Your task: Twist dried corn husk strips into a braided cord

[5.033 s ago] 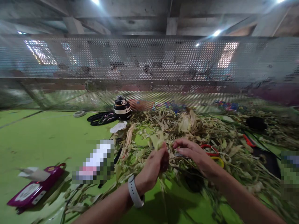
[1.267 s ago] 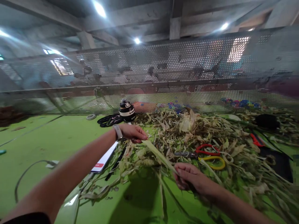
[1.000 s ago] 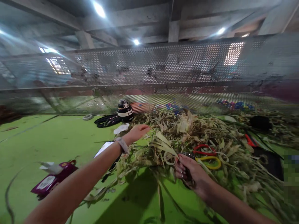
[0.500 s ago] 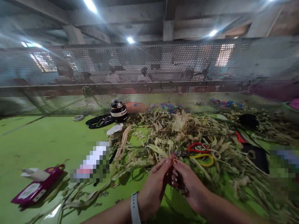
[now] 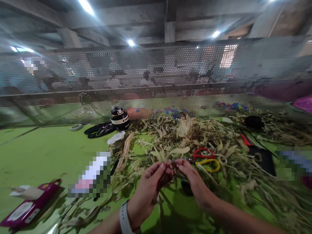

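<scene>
My left hand, with a pale watch strap at the wrist, pinches a small bunch of pale dried leaves whose tips fan out above the fingers. My right hand is just right of it, fingertips curled close to the left ones; what they grip is too small to make out. Beneath the right palm shows a dark rounded thing. Scissors with one red and one yellow handle lie beyond the right hand, blades partly hidden.
A heap of dried leaves spreads across the green table. At the left are a magenta device and a black jar beside a black pouch. A perforated metal screen stands behind. A black flat item lies right.
My fingertips have drawn slightly apart, and my right hand has turned, uncovering the dark rounded thing below it. The leaf bunch has shifted left in view, as has the whole scene slightly.
</scene>
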